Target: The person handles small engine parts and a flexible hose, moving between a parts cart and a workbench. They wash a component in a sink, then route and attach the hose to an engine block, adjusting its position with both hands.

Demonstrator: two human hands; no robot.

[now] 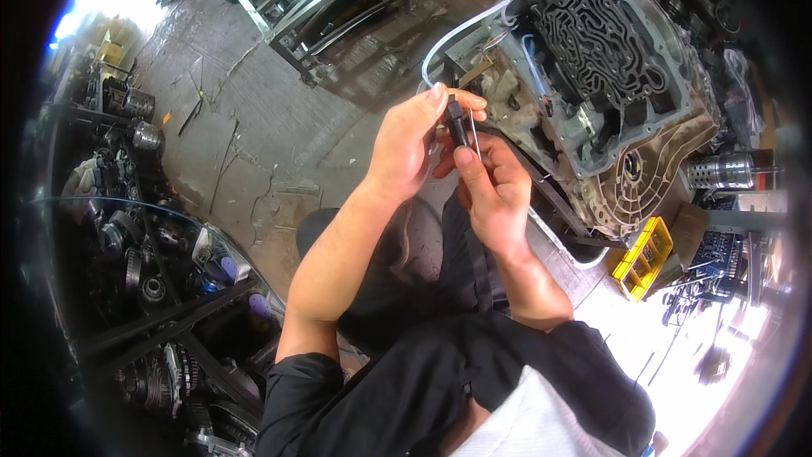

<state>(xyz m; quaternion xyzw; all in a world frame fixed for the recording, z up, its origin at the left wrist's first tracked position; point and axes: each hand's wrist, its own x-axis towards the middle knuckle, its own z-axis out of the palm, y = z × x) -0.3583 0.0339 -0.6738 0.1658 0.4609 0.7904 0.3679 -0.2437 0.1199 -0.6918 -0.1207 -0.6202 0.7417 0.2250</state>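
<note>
In front of me, my left hand [409, 137] is closed around the upper end of a small black plug connector [458, 123]. A white sleeved cable [441, 41] rises from these fingers and curves over to the gearbox housing [592, 140]. My right hand [496, 190] pinches the connector's lower end between thumb and fingers. Beside the connector, a thin, straight metal pin [475, 134] runs from the right fingers up toward the left fingertips. What grips the pin is partly hidden. The housing lies to the right, its open side showing a channelled metal valve body [592, 46].
A metal frame stand [292, 21] is on the worn floor [228, 101] ahead. Gears and metal parts [173, 372] crowd the left side. At right are a yellow crate [643, 259] and a perforated metal drum [721, 172]. A rail [558, 195] runs below the housing.
</note>
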